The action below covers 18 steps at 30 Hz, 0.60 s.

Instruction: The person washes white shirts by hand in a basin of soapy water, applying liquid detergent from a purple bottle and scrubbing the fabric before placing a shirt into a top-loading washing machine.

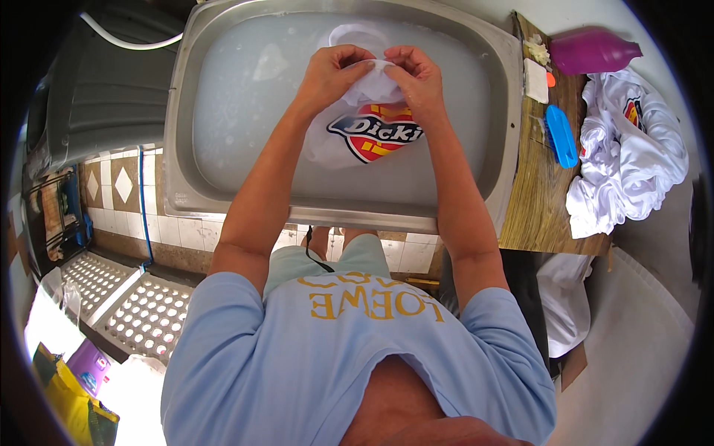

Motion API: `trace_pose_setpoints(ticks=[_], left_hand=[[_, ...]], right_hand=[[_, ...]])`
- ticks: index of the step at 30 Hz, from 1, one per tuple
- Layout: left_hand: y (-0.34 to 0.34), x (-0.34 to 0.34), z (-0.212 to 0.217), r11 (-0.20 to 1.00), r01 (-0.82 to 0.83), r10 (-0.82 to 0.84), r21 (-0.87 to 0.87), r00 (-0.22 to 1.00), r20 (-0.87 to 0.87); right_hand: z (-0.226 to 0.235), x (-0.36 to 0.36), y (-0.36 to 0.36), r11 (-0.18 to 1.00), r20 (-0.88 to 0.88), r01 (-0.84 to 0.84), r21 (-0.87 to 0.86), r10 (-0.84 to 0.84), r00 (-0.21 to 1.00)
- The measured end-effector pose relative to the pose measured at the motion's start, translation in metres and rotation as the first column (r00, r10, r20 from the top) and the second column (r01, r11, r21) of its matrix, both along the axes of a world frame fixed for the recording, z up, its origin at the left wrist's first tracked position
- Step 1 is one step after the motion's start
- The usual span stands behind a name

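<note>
A white T-shirt [327,149] with a red, yellow and black printed emblem lies partly under cloudy water in a metal sink [178,141]. My left hand [336,74] pinches a bunched fold of the shirt near the sink's far side. Close beside it, my right hand [418,78] grips the same fold between thumb and fingers. The two thumbs nearly meet on the cloth. Both forearms reach over the sink's near rim, and the rest of the shirt spreads out below the hands.
On the wooden counter [532,193] at right lie a blue scrubbing brush [561,137], a white block [535,80], a purple bottle [595,50] and a heap of white clothes [632,156]. A white hose [130,44] curves in at upper left. Perforated crates [145,316] stand lower left.
</note>
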<state>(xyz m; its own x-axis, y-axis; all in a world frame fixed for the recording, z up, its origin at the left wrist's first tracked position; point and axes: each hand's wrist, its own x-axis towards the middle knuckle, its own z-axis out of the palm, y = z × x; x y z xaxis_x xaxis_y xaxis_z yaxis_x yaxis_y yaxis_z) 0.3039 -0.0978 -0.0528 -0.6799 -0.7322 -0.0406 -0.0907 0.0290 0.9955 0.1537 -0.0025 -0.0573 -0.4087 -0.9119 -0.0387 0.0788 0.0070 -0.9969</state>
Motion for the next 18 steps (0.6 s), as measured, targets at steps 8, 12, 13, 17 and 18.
trace_pose_setpoints(ticks=[8, 12, 13, 17, 18], left_hand=[[0.001, 0.006, 0.003, 0.999, 0.017, -0.016, -0.032, 0.999, 0.042], [0.002, -0.002, 0.004, 0.997, 0.063, -0.059, -0.043, 0.994, 0.089], [0.0, -0.004, 0.003, 0.995, 0.085, -0.079, -0.05, 0.99, 0.114], [0.009, -0.008, 0.039, 0.981, 0.19, -0.189, 0.045, 0.981, -0.034], [0.014, -0.014, 0.049, 0.97, 0.226, -0.219, 0.093, 0.972, -0.081]], right_hand=[[0.008, 0.005, 0.002, 0.997, 0.052, 0.012, 0.072, -0.016, 0.998], [0.015, -0.009, 0.01, 1.0, 0.031, 0.014, 0.024, -0.015, 0.999], [0.015, -0.011, 0.013, 0.999, 0.044, -0.033, 0.007, 0.033, 0.998], [0.03, -0.024, 0.031, 0.993, 0.049, -0.11, -0.034, 0.112, 0.993], [0.041, -0.025, 0.043, 0.996, 0.033, -0.074, -0.05, 0.076, 0.997]])
